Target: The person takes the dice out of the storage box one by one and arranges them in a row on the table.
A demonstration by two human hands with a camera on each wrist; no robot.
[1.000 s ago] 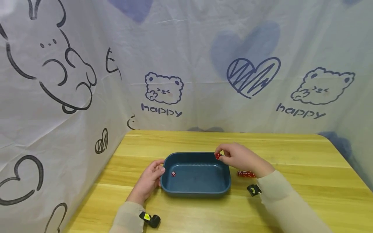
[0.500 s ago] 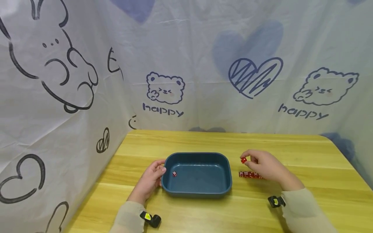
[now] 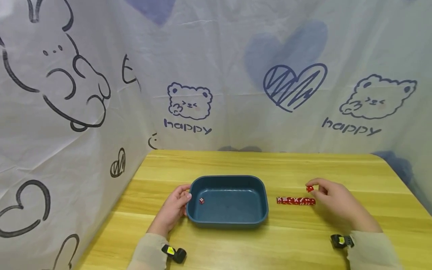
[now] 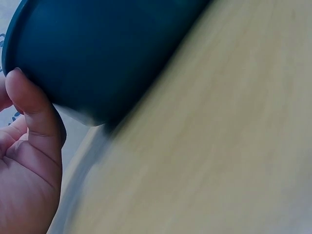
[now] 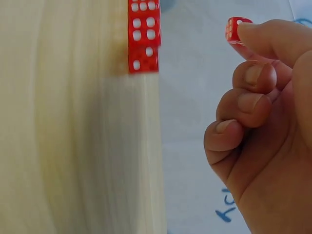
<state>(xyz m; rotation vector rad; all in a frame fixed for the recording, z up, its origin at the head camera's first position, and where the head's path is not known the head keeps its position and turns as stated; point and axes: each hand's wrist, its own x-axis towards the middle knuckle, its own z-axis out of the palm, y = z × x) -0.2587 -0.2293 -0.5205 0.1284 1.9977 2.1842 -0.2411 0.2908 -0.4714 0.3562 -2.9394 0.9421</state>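
My left hand (image 3: 173, 207) grips the left end of a dark blue rectangular bin (image 3: 227, 225), thumb at the rim. In the left wrist view the thumb (image 4: 36, 105) lies along the bin's wall (image 4: 107, 58). One red die with white dots (image 3: 201, 201) lies inside the bin near its left end. Between thumb and index finger my right hand (image 3: 339, 200) pinches another red die (image 5: 237, 30), its other fingers curled in. That die is held just above the right end of a straight row of red dice (image 3: 296, 201) on the table.
The wooden table (image 3: 236, 249) has its back edge against a white printed cloth (image 3: 233, 112), which also hangs at the left side. Each wrist wears a strap with a small black camera (image 3: 175, 254). The dice row stands to the right of the bin.
My right hand has moved right with the pinched die, from the bin's back right corner to the right end of the dice row. The left hand and bin stay in place.
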